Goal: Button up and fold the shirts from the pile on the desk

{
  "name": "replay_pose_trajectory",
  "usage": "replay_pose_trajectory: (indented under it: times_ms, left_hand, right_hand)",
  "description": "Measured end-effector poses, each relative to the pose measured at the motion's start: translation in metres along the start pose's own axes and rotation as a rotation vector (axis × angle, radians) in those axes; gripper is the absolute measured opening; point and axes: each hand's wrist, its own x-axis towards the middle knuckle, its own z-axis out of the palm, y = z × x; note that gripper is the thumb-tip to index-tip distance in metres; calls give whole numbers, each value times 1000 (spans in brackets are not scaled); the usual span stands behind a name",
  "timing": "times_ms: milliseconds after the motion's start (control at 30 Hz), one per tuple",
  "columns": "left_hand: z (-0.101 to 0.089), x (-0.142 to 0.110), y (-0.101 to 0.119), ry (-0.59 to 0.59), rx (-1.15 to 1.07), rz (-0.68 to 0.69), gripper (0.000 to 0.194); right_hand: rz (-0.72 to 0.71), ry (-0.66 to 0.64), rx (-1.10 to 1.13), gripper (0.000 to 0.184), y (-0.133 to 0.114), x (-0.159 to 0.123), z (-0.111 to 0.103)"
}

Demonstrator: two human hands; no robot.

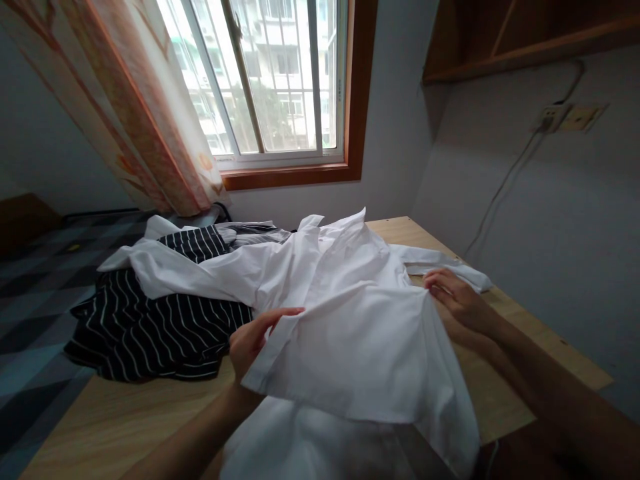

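A white long-sleeved shirt (350,347) lies across the wooden table, its collar toward the window and its lower part hanging over the near edge. My left hand (255,337) grips the front edge of the shirt, partly hidden behind the cloth. With fingers pinched, my right hand (457,300) holds the shirt's other side and lifts it a little off the table. One sleeve stretches left over a black-and-white striped garment (160,333). The other sleeve points right, beyond my right hand.
The pale wooden table (530,333) adjoins a checked bed (35,293) on the left. A window (280,80) with a patterned curtain (165,120) stands behind. On the right wall hang a wooden shelf (540,47) and a socket (575,118) with a cable (500,187) running down.
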Motion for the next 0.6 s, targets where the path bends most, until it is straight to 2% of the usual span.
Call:
replay_pose_trajectory:
  times_ms: [67,100,167,233,300,367,400,467,533,600]
  left_hand:
    - [-1,-6,5,-4,-32,84,18]
    - [1,-9,8,-75,-46,133,20]
    - [8,-14,14,-348,-37,220,22]
    - [13,-22,20,-624,31,281,20]
    - [11,-32,27,-766,116,329,32]
    - [1,-44,32,-844,200,384,51]
    - [-6,-50,33,-876,248,419,54]
    - [-21,-62,32,-919,349,486,52]
    - [-32,-72,25,-946,399,517,48]
    - [-37,-79,16,-939,352,497,35]
  right_hand:
    - [27,1,-35,21,24,0,-27]
    - [39,-51,-63,22,36,-1,-37]
    - [77,-181,-175,24,54,-7,-45]
    - [130,-212,-352,26,57,-14,-42]
    - [149,-113,-473,31,41,-24,-33]
    - [66,-62,-440,39,9,-36,-23]
    - [-19,-101,-375,46,-10,-44,-19]
    - [-206,-300,-262,70,-46,-62,-9]
    - [-343,-482,-178,86,-74,-79,5]
    - [-400,-588,-116,82,-90,-92,23]
